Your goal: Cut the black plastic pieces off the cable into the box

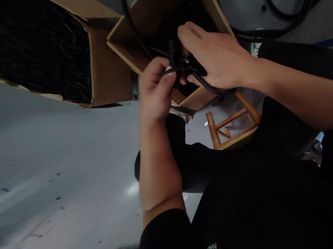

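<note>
My left hand [158, 87] is closed, thumb against fingers, on a small black plastic piece [171, 70] with a thin pointed end. A dark ribbed part [173, 50] rises beside its fingertips; whether it belongs to the same piece I cannot tell. Close by on the right, my right hand [213, 57] is wrapped round a black hand tool like nippers, with a shiny pivot [187, 61] and a curved black handle [209, 85]. The tool's jaws meet the left fingertips, but the exact contact is too dark to make out. Both hands are above an open cardboard box [196, 99].
A second cardboard box [110, 77], full of small black pieces [37, 46], stands at the upper left. A black hose [128, 14] crosses the box rim, and more hose [286, 15] coils at upper right. A wooden stool [237, 139] stands near my legs. Black scraps dot the grey floor [73, 164].
</note>
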Tool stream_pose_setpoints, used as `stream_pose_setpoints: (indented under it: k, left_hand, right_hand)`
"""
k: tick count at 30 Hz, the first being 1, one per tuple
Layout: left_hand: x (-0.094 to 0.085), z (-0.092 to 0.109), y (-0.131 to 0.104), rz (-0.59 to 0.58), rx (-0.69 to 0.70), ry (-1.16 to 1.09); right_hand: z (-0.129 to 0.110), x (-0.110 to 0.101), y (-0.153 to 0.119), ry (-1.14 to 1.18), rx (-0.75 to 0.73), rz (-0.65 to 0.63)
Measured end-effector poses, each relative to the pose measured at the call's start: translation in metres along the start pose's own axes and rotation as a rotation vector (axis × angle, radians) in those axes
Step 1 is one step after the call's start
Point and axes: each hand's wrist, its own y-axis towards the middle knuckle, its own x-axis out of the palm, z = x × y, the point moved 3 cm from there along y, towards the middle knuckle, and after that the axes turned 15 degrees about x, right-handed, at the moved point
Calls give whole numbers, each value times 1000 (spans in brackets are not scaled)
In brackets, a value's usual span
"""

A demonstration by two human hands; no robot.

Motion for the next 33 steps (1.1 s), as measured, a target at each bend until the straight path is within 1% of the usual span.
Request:
stream_pose_setpoints:
  k: [3,7,11,13,14,17,19,22,25,28,30,33]
  left_hand:
    - [-6,2,1,11,18,-34]
    - [-15,-8,4,46,53,-122]
    - [-11,-17,4,115,140,-206]
    - [-9,-20,3,150,155,-231]
    - [-10,-20,3,161,140,-227]
    - [-16,-17,3,172,73,-158]
    - [-22,-13,3,171,45,-85]
    - [-27,-10,5,189,59,1]
    - [-26,-14,6,238,60,58]
    - [-22,-23,5,253,13,111]
    - [-20,-26,3,258,13,145]
    - [-23,-27,5,300,116,231]
  right_hand:
    - [-6,-4,-2,-22,-32,9]
    - [-12,-10,-4,-133,-33,0]
    - [-15,-14,-5,-207,-16,-16]
    - [-14,-16,-5,-174,-7,-31]
    - [-14,-16,-5,-136,-5,-36]
    - [-11,-17,-4,-23,-8,-47]
    - [-7,-15,-3,3,5,-51]
    - [-1,-10,0,102,40,-43]
    - [2,-3,1,198,77,-30]
    - [0,3,0,155,109,-11]
    - [-3,4,-2,119,131,-19]
    - [-5,1,-4,71,133,-22]
